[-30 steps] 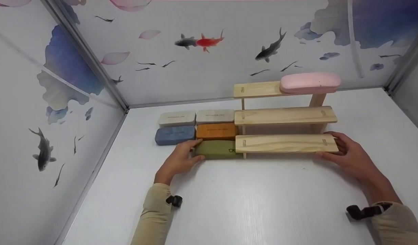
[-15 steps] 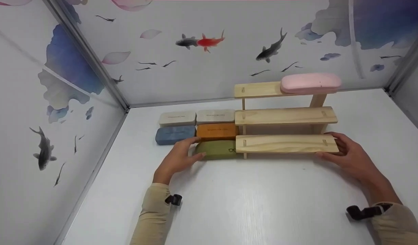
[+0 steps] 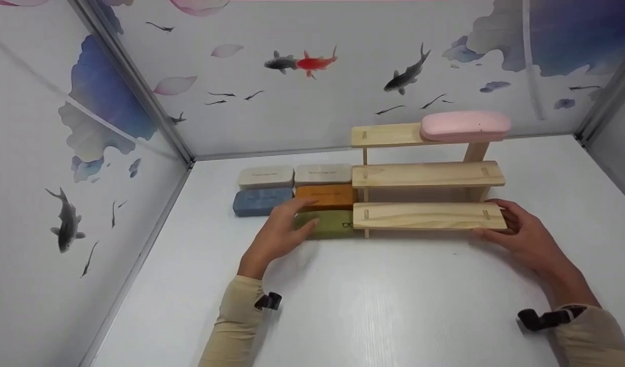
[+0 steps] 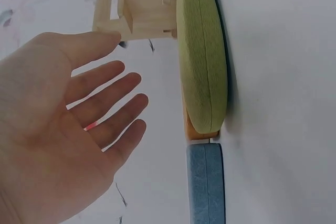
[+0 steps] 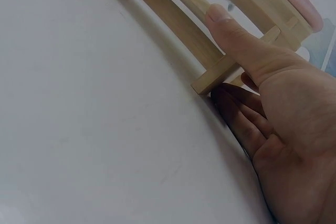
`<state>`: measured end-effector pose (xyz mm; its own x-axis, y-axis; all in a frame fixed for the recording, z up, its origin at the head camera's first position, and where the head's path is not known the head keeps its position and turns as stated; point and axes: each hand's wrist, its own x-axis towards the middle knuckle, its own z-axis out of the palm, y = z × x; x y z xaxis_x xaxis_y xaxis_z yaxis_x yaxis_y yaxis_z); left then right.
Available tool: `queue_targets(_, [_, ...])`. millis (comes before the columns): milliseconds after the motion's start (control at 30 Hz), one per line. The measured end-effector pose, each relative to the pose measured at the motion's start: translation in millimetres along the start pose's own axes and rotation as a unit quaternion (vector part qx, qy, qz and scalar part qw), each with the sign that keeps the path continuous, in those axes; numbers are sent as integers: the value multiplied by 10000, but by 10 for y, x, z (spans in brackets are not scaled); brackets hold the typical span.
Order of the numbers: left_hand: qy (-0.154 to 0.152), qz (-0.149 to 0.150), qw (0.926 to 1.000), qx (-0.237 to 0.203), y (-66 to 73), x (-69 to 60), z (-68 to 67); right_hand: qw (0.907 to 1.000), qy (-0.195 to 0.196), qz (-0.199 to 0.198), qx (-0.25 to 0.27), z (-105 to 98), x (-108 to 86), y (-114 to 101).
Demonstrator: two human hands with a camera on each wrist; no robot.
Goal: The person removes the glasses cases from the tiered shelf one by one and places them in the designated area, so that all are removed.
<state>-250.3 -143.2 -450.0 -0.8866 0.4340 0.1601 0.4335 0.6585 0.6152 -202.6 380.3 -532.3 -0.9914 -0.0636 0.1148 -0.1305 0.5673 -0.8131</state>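
A three-tier wooden display rack [image 3: 429,216] stands on the white table. My right hand [image 3: 528,234] holds its right end, thumb at the lowest shelf's front edge and fingers at the side; the right wrist view shows this hand [image 5: 283,108] close to the tabletop. A green glasses case [image 3: 330,229] lies against the rack's left side. Over its left end is my left hand [image 3: 279,232], partly covering it. In the left wrist view that hand [image 4: 79,114] has spread fingers and holds nothing, apart from the green case [image 4: 203,61]. A pink glasses case [image 3: 465,126] sits on the top shelf.
Behind the green case lie an orange case [image 3: 325,196], a blue case [image 3: 261,202] and two whitish cases, one at the left [image 3: 266,177] and the other whitish case [image 3: 322,174] beside the rack. A printed wall [image 3: 241,122] borders the table's back.
My left hand has come away from the green case's end and shifted slightly right, now above it. The right hand stays at the rack's end, and the rack and cases keep their places.
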Motion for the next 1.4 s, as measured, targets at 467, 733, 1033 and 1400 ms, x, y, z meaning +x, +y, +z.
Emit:
queue_targets(467, [371, 797, 9960, -135, 351, 281, 142, 9999, -56, 102, 6, 38, -11, 16])
queue_targets(733, [553, 1083, 9924, -167, 648, 692, 205, 9998, 10, 184, -63, -16, -21, 24])
queue_targets(1033, [539, 1154, 9899, -624, 1003, 1057, 414, 9998, -6, 210, -67, -38, -20, 17])
queue_targets(1400, [363, 1000, 9934, -432, 1307, 1476, 570, 9999, -16, 131, 82, -11, -4, -20])
